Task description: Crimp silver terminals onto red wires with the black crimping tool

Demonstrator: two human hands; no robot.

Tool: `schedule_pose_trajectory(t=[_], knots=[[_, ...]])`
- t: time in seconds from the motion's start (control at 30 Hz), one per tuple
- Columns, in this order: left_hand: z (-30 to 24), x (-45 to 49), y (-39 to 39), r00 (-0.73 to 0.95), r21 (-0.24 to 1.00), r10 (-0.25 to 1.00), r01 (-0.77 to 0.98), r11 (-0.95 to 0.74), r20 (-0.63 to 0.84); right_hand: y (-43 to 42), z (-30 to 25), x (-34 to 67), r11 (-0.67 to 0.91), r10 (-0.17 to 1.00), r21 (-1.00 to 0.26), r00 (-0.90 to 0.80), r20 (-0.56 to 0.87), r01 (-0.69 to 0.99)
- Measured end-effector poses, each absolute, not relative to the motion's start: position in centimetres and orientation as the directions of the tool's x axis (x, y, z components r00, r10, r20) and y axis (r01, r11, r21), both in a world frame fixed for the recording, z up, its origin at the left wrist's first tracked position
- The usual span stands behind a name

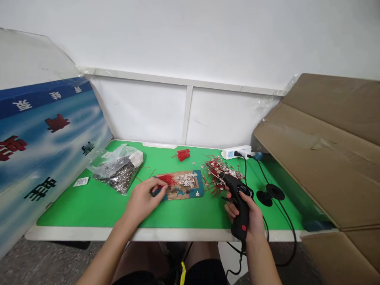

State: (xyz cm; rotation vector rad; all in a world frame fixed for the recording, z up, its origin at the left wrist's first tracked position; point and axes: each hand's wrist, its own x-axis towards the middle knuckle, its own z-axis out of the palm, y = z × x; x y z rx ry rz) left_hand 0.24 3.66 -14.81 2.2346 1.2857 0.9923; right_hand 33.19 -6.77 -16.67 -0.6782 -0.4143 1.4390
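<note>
My right hand (247, 209) is wrapped around the grip of a black soldering gun (242, 206) with a red dot near its base and a cable from its bottom. Its metal tip points up and left, over a pile of red wires with small metal terminals (216, 174). My left hand (147, 198) is closed in a pinch at the left ends of a row of red wires (168, 179). These wires lie on a blue and brown cardboard piece (181, 194), with small silvery metal terminals (187, 180) at their right ends.
A clear plastic bag of metal terminals (118, 174) lies at left, near a small white label (81, 181). Behind the cardboard lies a bundle of red wires (183, 154). A white power strip (236, 152), a black spool (270, 194) and cables are at right. Cardboard (323, 158) walls the right side.
</note>
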Motion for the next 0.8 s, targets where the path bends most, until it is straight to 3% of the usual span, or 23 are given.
schedule_pose_trajectory(t=[0.17,0.23,0.33,0.43,0.57,0.8], knots=[[-12.3,7.5,3.8,0.112,0.765,0.937,0.549,-0.337,0.332,-6.9,-16.5,33.1,0.077,0.969,-0.593,0.200,-0.144,-0.801],[-11.7,10.5,3.9,0.164,0.805,0.950,0.505,-0.312,0.265,-7.0,-16.3,32.9,0.099,0.958,-0.570,0.232,-0.165,-0.815],[-11.7,12.6,3.7,0.325,0.734,0.909,0.546,-0.405,0.260,-7.3,-16.0,32.7,0.111,0.947,-0.551,0.256,-0.194,-0.827],[-12.4,11.6,3.1,0.361,0.686,0.893,0.578,-0.441,0.270,-7.4,-15.9,32.5,0.105,0.944,-0.547,0.256,-0.208,-0.830],[-13.4,9.4,2.1,0.489,0.578,0.856,0.655,-0.487,0.168,-7.1,-16.0,32.5,0.080,0.948,-0.579,0.241,-0.206,-0.811],[-13.8,10.0,1.6,0.550,0.439,0.828,0.721,-0.536,0.109,-7.0,-16.2,32.6,0.071,0.957,-0.613,0.227,-0.181,-0.787]])
